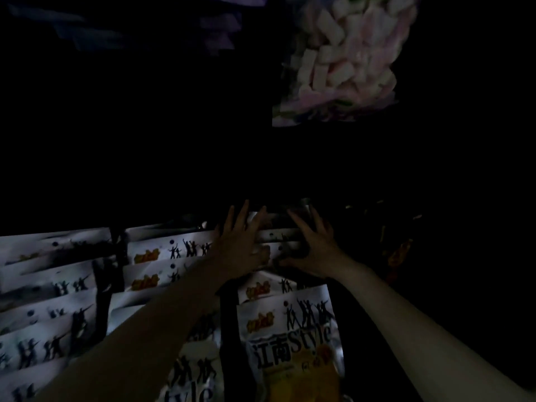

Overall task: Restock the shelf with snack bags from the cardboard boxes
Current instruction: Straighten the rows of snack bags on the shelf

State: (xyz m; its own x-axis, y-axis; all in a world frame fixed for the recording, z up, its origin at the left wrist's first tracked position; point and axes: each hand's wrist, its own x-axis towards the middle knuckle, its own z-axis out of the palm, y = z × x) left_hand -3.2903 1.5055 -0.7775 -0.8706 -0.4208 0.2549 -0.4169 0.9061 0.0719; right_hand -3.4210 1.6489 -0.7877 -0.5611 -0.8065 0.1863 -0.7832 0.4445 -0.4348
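Overlapping white snack bags point(162, 253), seemingly shelved

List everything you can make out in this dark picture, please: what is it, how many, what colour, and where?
White snack bags: many, too overlapped to count exactly; white with black dancing figures and orange-yellow print; rows across the lower left and centre.
Marshmallow bag: one; clear, with pink and white pieces; hanging at the upper right.
Purple packs: a few, dim and blurred; upper left.
Orange packs: number unclear, nearly lost in shadow; right of the hands.
Left hand: one; fingers spread, pressing on the back bags of the centre row.
Right hand: one; fingers spread on the same bags, beside the left hand.
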